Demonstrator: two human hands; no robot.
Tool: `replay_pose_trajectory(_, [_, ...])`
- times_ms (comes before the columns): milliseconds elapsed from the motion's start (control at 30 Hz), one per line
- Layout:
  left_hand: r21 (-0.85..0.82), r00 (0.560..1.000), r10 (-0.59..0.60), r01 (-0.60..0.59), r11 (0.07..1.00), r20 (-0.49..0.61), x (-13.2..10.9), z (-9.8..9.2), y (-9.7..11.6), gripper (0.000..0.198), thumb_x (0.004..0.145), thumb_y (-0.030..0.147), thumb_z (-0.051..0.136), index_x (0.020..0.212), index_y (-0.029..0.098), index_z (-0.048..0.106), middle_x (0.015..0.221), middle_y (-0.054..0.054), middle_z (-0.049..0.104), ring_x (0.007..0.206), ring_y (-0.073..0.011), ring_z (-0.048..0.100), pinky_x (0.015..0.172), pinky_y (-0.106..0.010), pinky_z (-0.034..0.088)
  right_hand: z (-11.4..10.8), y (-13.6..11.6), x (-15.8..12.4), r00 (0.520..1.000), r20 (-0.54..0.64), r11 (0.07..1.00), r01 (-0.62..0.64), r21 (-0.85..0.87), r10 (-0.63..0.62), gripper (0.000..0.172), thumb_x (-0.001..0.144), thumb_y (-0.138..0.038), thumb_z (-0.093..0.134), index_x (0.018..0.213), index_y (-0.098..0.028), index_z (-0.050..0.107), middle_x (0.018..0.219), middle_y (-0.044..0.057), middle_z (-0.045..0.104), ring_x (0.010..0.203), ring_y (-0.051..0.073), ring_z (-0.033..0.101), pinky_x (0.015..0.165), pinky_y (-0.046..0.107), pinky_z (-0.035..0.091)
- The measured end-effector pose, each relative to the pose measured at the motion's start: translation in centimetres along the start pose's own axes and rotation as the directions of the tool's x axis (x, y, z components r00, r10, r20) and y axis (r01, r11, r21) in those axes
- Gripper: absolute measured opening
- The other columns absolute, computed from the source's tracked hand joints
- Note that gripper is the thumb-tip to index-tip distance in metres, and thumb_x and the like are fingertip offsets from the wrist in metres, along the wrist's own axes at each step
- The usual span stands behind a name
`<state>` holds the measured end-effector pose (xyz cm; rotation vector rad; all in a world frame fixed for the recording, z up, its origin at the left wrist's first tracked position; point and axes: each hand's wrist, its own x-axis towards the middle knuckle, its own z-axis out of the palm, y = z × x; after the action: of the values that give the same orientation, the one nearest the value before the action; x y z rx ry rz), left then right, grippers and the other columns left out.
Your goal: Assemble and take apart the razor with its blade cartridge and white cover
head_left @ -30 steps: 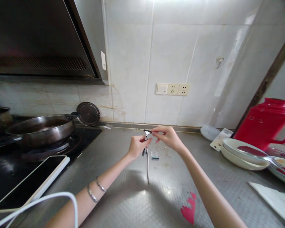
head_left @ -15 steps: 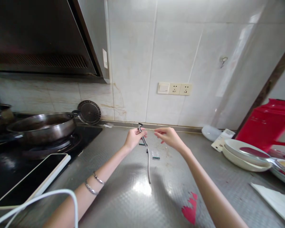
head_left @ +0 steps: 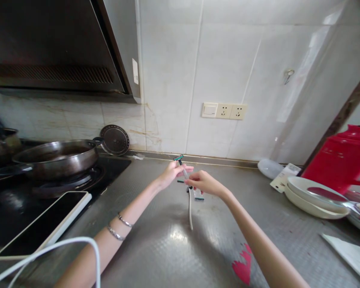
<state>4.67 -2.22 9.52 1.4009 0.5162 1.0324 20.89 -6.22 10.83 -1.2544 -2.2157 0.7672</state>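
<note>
A razor [head_left: 185, 173] with a green-striped head is held up over the metal counter, its head pointing up and away. My left hand [head_left: 170, 176] has it between thumb and fingers just below the head, fingertips reaching past the handle. Lower down, my right hand [head_left: 206, 182] pinches the handle near its dark end. Beneath my hands lies a slim, slightly curved grey handle [head_left: 190, 212]. A small clear case [head_left: 199, 196] with a dark green edge rests beside it, partly behind my right hand. A short dark green strip [head_left: 180, 181] lies just behind the hands.
On the left, a steel pan [head_left: 60, 154] stands on the black stove, with a phone [head_left: 45, 224] and white cable [head_left: 78, 240] nearer me. To the right are stacked dishes [head_left: 315, 202], a red thermos [head_left: 336, 160] and white paper [head_left: 351, 252]. A red patch [head_left: 243, 266] marks the counter.
My right hand has moved left and down onto the razor's handle, where it was apart before. The razor's head has turned, so its green stripe faces me.
</note>
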Motion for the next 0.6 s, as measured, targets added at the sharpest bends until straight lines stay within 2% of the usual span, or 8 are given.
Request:
replay_pose_trajectory(100, [0.008,0.997,-0.075,0.075,0.997,-0.011,0.0,-0.3,-0.2,0.03,0.076,0.035,0.06,0.091,0.015,0.044,0.103,-0.017,0.065,0.097,-0.022,0.061,0.087,-0.037,0.043,0.7,-0.1,0.2,1.0,0.017,0.999,-0.012,-0.053,0.013,0.039,0.08,-0.043,0.044,0.062,-0.012,0.059,0.052,-0.001,0.053,0.04,0.007,0.045,0.037,0.017,0.034])
replay_pose_trajectory(200, [0.152,0.98,-0.182,0.193,0.969,-0.085,0.3,-1.6,-0.5,0.037,0.074,0.036,0.061,0.098,0.015,0.044,0.1,-0.014,0.066,0.096,-0.0214,0.061,0.085,-0.035,0.041,1.8,-0.2,0.5,0.997,-0.049,0.976,-0.065,-0.208,0.056,0.038,0.08,-0.038,0.045,0.057,-0.012,0.06,0.047,0.0,0.052,0.042,0.008,0.045,0.039,0.018,0.029])
replay_pose_trajectory(267, [0.307,0.93,-0.295,0.353,0.884,-0.22,0.4,-3.1,-0.7,0.044,0.07,0.04,0.063,0.101,0.014,0.046,0.097,-0.013,0.067,0.095,-0.0225,0.061,0.082,-0.034,0.04,2.8,-0.1,0.7,0.981,-0.142,0.934,-0.172,-0.314,0.133,0.036,0.079,-0.034,0.045,0.056,-0.012,0.062,0.048,0.002,0.055,0.046,0.01,0.049,0.042,0.019,0.028])
replay_pose_trajectory(300, [0.355,0.893,-0.371,0.443,0.823,-0.255,0.5,-3.9,-0.7,0.046,0.069,0.045,0.061,0.101,0.014,0.047,0.097,-0.014,0.067,0.094,-0.0238,0.061,0.08,-0.034,0.04,3.4,0.0,0.9,0.968,-0.178,0.907,-0.231,-0.353,0.177,0.034,0.078,-0.031,0.044,0.057,-0.012,0.063,0.051,0.004,0.058,0.049,0.012,0.053,0.043,0.02,0.029])
replay_pose_trajectory(333, [0.387,0.874,-0.409,0.484,0.785,-0.264,0.6,-4.7,-0.7,0.046,0.069,0.048,0.059,0.098,0.013,0.049,0.1,-0.015,0.066,0.095,-0.0247,0.061,0.078,-0.034,0.04,4.0,0.1,1.0,0.955,-0.2,0.879,-0.282,-0.384,0.219,0.032,0.077,-0.03,0.045,0.059,-0.012,0.064,0.055,0.006,0.061,0.053,0.014,0.057,0.045,0.02,0.031])
replay_pose_trajectory(467, [0.423,0.841,-0.391,0.529,0.735,-0.373,0.7,-7.2,-0.6,0.043,0.072,0.048,0.052,0.098,0.015,0.049,0.112,-0.016,0.06,0.097,-0.0236,0.059,0.073,-0.03,0.04,6.0,0.3,1.1,0.929,-0.171,0.806,-0.369,-0.464,0.327,0.028,0.074,-0.03,0.046,0.077,-0.013,0.068,0.078,0.014,0.069,0.074,0.024,0.064,0.055,0.024,0.041])
replay_pose_trajectory(600, [0.468,0.832,-0.384,0.546,0.695,-0.4,0.5,-7.8,-0.3,0.043,0.073,0.045,0.049,0.105,0.017,0.044,0.115,-0.014,0.059,0.1,-0.0216,0.057,0.072,-0.027,0.039,7.1,0.4,0.9,0.922,-0.118,0.77,-0.373,-0.518,0.368,0.033,0.074,-0.03,0.045,0.089,-0.013,0.068,0.091,0.018,0.068,0.085,0.029,0.064,0.064,0.031,0.046])
